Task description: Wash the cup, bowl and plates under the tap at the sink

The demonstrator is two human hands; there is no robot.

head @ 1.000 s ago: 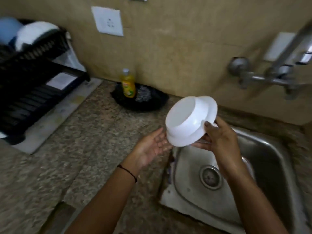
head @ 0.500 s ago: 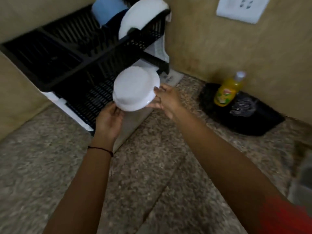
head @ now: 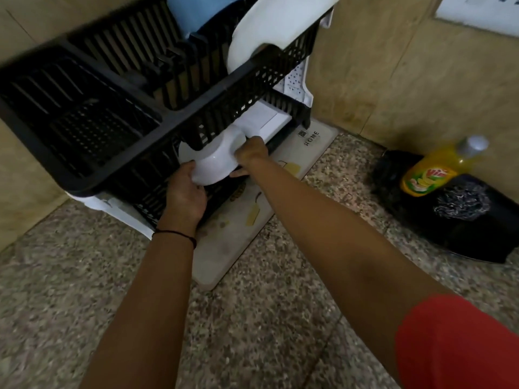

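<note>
Both hands on the white bowl (head: 216,161) at the lower tier of the black dish rack (head: 118,113), just under the upper basket's front rail. Left hand (head: 184,192) cupping the bowl's near side from seven o'clock, fingers curled against its wall. Right hand (head: 250,154) gripping the rim from three o'clock, fingers wrapped over the edge. Bowl tilted, partly tucked beneath the rail. Up in the top basket, a white plate (head: 275,29) standing on edge at one o'clock, a blue cup (head: 202,12) at twelve. Off at three o'clock on the granite counter (head: 252,318), a yellow dish-soap bottle (head: 438,169) beside a steel scrubber (head: 460,203).
</note>
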